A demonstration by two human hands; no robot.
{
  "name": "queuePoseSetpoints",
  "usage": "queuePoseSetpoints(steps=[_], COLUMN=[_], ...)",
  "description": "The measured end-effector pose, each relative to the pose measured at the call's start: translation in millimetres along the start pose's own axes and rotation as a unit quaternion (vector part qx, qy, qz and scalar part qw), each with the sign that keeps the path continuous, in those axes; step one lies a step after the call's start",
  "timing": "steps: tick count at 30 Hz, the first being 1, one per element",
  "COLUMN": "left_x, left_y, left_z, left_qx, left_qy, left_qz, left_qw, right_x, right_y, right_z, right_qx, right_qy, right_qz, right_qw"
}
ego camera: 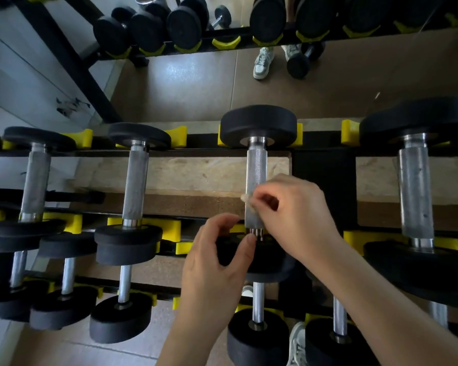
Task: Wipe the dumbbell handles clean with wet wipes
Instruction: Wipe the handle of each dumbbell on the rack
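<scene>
A dumbbell with black ends and a knurled steel handle (256, 167) lies across the top tier of the rack, in yellow cradles. My right hand (294, 212) is at the near part of that handle and pinches a small whitish wet wipe (245, 198) against the metal. My left hand (217, 257) hovers with curved fingers over the dumbbell's near black end, its thumb tip close to the steel collar (254, 231); I cannot tell whether it touches. The near end is mostly hidden by my hands.
Other dumbbells (135, 180) (414, 191) lie left and right on the same tier, and more sit on lower tiers (122, 286). A mirror at the back reflects the rack, the brown floor and shoes (262, 63). My own shoe (298, 344) shows below.
</scene>
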State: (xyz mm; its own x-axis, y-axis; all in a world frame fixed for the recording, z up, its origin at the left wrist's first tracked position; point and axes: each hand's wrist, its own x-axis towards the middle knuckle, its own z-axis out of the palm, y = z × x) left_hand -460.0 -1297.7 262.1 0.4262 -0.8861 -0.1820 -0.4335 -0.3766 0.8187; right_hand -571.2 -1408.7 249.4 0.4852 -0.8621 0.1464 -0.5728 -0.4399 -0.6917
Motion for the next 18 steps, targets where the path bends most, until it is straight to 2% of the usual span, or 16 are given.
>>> queuePoseSetpoints(steps=[2, 3, 6, 8, 9, 11, 13, 14, 16, 18], left_x=[0.2, 0.5, -4.3, -9.0, -9.8, -6.5, 2.3, 6.3, 11.9, 14.7], left_y=[0.0, -1.2, -0.2, 3.9, 6.8, 11.2, 11.3, 9.2, 2.4, -6.5], left_z=[1.3, 0.7, -3.0, 1.5, 7.1, 18.1, 24.5, 26.0, 26.4, 21.2], left_qx=[0.001, 0.008, 0.083, 0.196, 0.268, 0.371, 0.375, 0.357, 0.31, 0.258], left_qy=[0.001, -0.001, -0.004, -0.005, -0.02, -0.062, -0.085, -0.087, -0.07, -0.052], left_qz=[-0.007, -0.003, 0.079, 0.185, 0.228, 0.255, 0.268, 0.274, 0.292, 0.303], left_qw=[1.0, 1.0, 0.993, 0.963, 0.936, 0.891, 0.883, 0.889, 0.902, 0.916], right_x=[6.2, 4.4, -12.4, -7.5, -0.8, 13.2, 17.0, 15.1, 11.2, 8.9], right_y=[1.2, 2.1, 2.7, 4.2, 7.0, 13.5, 17.9, 18.4, 15.3, 11.8], right_z=[4.6, 6.2, -1.2, -10.0, -11.8, -11.1, -8.4, -6.6, -0.2, 4.9], right_qx=[0.002, -0.005, -0.002, -0.002, -0.013, -0.024, 0.029, 0.086, 0.219, 0.265], right_qy=[0.029, 0.014, -0.092, -0.139, -0.128, -0.057, -0.012, -0.021, -0.057, -0.051], right_qz=[-0.004, -0.019, -0.054, -0.054, -0.057, -0.049, 0.016, 0.065, 0.158, 0.178], right_qw=[1.0, 1.0, 0.994, 0.989, 0.99, 0.997, 0.999, 0.994, 0.961, 0.946])
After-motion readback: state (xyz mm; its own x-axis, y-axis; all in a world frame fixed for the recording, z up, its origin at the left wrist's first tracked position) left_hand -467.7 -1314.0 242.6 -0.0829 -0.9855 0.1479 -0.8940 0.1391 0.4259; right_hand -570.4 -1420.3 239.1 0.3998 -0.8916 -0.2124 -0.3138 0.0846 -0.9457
